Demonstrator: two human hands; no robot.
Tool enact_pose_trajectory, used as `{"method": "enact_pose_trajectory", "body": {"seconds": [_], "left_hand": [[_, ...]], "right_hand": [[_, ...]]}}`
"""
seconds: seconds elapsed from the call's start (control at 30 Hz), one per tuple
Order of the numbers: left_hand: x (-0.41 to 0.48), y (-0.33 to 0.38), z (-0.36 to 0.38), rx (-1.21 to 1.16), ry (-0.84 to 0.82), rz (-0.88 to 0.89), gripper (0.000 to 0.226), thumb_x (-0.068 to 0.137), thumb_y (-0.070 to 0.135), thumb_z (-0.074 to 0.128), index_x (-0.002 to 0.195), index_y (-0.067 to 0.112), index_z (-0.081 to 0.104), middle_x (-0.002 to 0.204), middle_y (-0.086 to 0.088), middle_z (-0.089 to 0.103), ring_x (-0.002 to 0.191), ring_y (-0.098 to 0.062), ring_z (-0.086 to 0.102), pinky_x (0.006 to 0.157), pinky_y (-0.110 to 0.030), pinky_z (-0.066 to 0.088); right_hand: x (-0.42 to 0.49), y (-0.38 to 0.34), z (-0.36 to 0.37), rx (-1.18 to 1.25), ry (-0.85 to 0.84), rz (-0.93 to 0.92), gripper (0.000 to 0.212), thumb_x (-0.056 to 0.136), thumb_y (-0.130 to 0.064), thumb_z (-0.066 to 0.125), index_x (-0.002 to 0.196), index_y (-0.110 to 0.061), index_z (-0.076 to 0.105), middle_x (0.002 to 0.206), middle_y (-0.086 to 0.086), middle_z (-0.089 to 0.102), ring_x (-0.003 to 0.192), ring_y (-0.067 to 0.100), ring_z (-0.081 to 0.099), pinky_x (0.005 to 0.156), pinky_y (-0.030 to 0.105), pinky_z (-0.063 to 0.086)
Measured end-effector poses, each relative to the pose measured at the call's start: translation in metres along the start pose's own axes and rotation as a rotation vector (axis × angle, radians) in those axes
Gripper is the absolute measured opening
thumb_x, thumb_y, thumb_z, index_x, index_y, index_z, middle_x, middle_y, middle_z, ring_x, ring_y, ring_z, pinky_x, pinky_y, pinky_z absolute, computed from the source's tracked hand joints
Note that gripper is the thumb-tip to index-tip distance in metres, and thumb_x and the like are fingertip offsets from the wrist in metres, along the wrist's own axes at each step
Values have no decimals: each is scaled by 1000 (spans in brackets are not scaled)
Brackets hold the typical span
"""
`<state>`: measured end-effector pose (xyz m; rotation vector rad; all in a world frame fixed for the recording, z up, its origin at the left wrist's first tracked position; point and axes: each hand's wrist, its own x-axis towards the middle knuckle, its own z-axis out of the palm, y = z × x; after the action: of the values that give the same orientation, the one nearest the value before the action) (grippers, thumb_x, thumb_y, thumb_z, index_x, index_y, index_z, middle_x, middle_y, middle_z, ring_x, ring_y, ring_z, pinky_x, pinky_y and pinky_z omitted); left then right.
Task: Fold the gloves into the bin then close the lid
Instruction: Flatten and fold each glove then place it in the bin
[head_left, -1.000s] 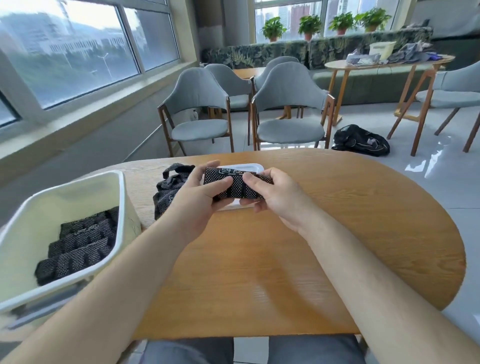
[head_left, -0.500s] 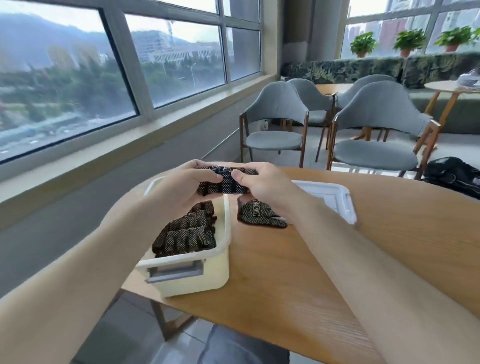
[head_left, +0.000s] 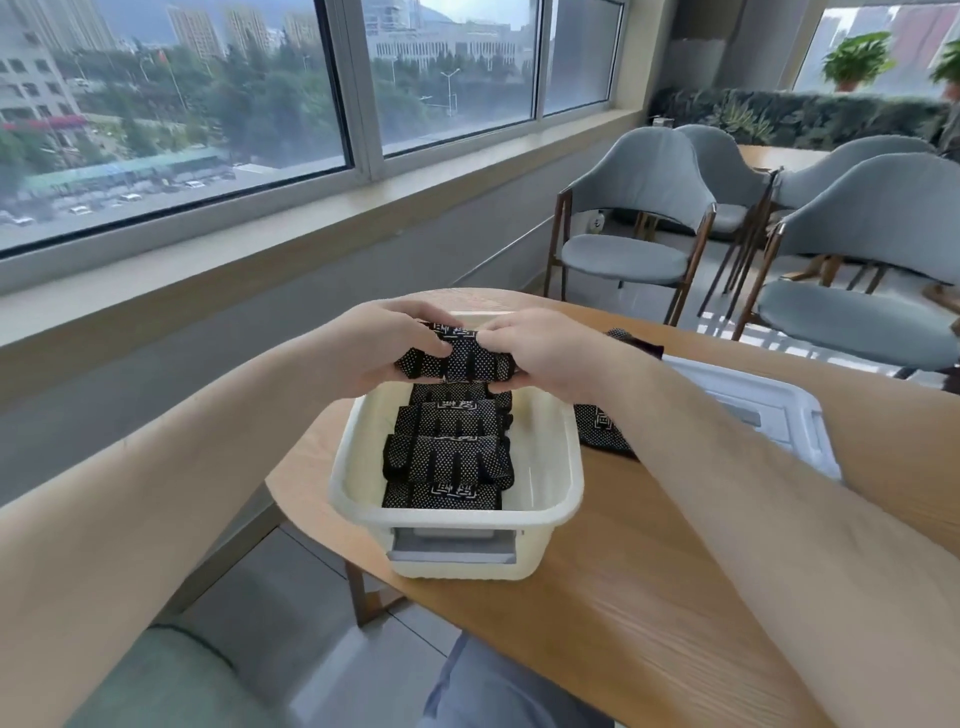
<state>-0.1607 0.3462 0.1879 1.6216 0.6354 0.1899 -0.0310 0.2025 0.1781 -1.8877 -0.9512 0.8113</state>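
Holding a folded glove (head_left: 460, 358) above the far end of the bin (head_left: 569, 467), the left grip (head_left: 379, 345) and right grip (head_left: 540, 353) are each clamped on 1 end of it, fingers curled over its top. Inside the bin, more folded gloves (head_left: 447, 462) lie in a row. Just right of the bin, a loose glove (head_left: 602, 428) lies on the worktop (head_left: 623, 571), with the white lid (head_left: 769, 410) beyond it.

Fingers (head_left: 413, 314) of the left hand (head_left: 376, 348) and right hand (head_left: 545, 353) cover both ends of the folded glove (head_left: 460, 361) and the far rim of the bin (head_left: 457, 519) behind. Right of the fingers, the right forearm (head_left: 727, 467) hides part of a loose glove (head_left: 602, 434) and the lid (head_left: 769, 410). Lettering (head_left: 453, 406) on the stacked gloves (head_left: 447, 460) below is unreadably blurred.
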Motion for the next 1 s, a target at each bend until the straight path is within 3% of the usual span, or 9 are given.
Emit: {"method": "enact_pose_trajectory", "body": {"seconds": [0.1, 0.27, 0.37, 0.47, 0.53, 0.73, 0.83, 0.93, 1.0], "left_hand": [[-1, -4, -4, 117, -87, -80, 24, 86, -11, 67, 103, 6, 70, 108, -17, 73, 98, -28, 73, 80, -39, 61], [-10, -1, 6, 489, -138, -127, 22, 83, -5, 75, 96, 11, 68, 90, -6, 72, 74, -17, 70, 50, -21, 51], [-11, -9, 15, 713, -160, -149, 24, 82, 3, 79, 94, 20, 67, 99, -1, 63, 87, -17, 60, 56, -21, 46], [-9, -19, 21, 799, -209, -201, 28, 79, 2, 80, 92, 22, 65, 112, -4, 62, 107, -29, 62, 75, -33, 55], [-12, -24, 25, 861, -248, -211, 29, 78, 0, 80, 91, 21, 63, 113, -3, 61, 113, -32, 60, 85, -39, 57], [-12, -38, 35, 1069, -314, -176, 34, 81, 8, 81, 93, 30, 58, 112, 8, 60, 108, -22, 56, 66, -29, 54], [-11, -44, 35, 1145, -342, -178, 32, 81, 11, 82, 89, 30, 58, 113, 5, 60, 105, -23, 57, 68, -31, 57], [-17, -41, 40, 1331, -357, -131, 27, 87, 25, 78, 111, 21, 67, 114, 1, 62, 102, -24, 59, 70, -26, 53], [-22, -38, 44, 1563, -320, -30, 36, 94, 39, 68, 122, 16, 68, 105, 2, 66, 97, -22, 57, 73, -27, 46]], "right_hand": [[0, 5, -1, 48, -129, 76, 18, 105, -10, 55, 116, -7, 69, 113, 9, 72, 104, 20, 70, 81, 28, 62], [-6, -5, 9, -308, -236, 150, 27, 103, -12, 60, 129, -9, 67, 123, 5, 68, 113, 22, 67, 70, 16, 55], [-8, -5, 21, -408, -259, 196, 36, 101, -10, 63, 137, -9, 60, 129, 4, 60, 115, 22, 61, 72, 17, 55], [-8, 1, 34, -446, -307, 231, 41, 98, -5, 65, 138, -2, 56, 126, 7, 57, 105, 21, 59, 61, 17, 57], [-6, 5, 43, -511, -338, 238, 41, 97, -5, 67, 136, -3, 56, 122, 8, 55, 103, 22, 56, 67, 21, 59], [2, 15, 57, -692, -386, 232, 39, 96, -12, 72, 132, -8, 58, 116, 7, 56, 74, 13, 57, 59, 18, 53], [2, 19, 61, -721, -418, 247, 41, 96, -13, 72, 134, -8, 59, 105, 6, 62, 68, 12, 62, 59, 19, 54], [3, 18, 65, -846, -413, 188, 34, 99, -26, 68, 128, -9, 61, 105, 6, 65, 59, 9, 62, 56, 20, 49], [2, 16, 66, -931, -412, 136, 21, 101, -32, 65, 106, -11, 62, 94, 3, 62, 58, 10, 60, 54, 22, 44]]}}
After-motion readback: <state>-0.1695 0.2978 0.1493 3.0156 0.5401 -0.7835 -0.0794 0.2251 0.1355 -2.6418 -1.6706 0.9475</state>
